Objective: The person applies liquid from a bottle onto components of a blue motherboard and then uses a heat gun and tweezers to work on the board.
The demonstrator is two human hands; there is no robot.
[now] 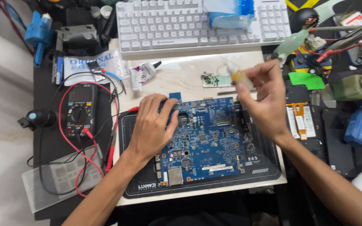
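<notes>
A blue circuit board (206, 142) lies on a black work mat (269, 167) in front of me. My left hand (152, 125) rests flat on the board's upper left corner, fingers spread over it. My right hand (262, 98) is raised above the board's upper right edge and pinches a small clear bottle with yellowish liquid (236, 75), blurred by motion, its tip pointing up and left.
A white keyboard (168, 25) lies at the back with a blue-and-clear packet on it. A black multimeter (80, 109) with red and black leads sits left. A small green board (212, 79), a glue tube (144, 73), and tools and parts crowd the right side.
</notes>
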